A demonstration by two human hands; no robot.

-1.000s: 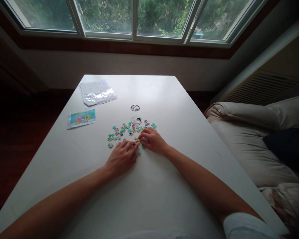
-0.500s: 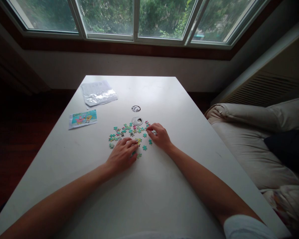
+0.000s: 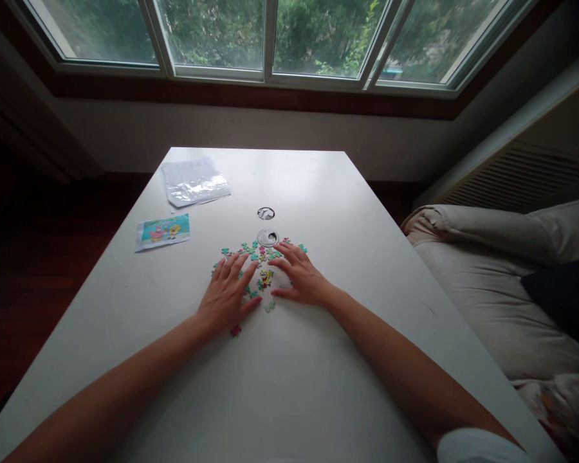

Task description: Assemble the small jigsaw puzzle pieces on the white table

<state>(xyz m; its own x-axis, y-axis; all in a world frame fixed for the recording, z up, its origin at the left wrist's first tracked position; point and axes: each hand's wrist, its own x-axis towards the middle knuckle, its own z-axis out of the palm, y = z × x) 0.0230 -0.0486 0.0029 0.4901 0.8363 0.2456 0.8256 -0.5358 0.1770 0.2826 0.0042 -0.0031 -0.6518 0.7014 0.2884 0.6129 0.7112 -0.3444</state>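
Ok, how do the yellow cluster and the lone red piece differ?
The yellow cluster looks joined from several pieces; the red piece is smaller. The cluster shows a cartoon face; the piece looks red. The cluster lies between left hand and right hand; the piece, nearer the wearer. Both lie on the table.

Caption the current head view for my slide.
Open left hand and open right hand flank yellow jigsaw pieces on a white table.
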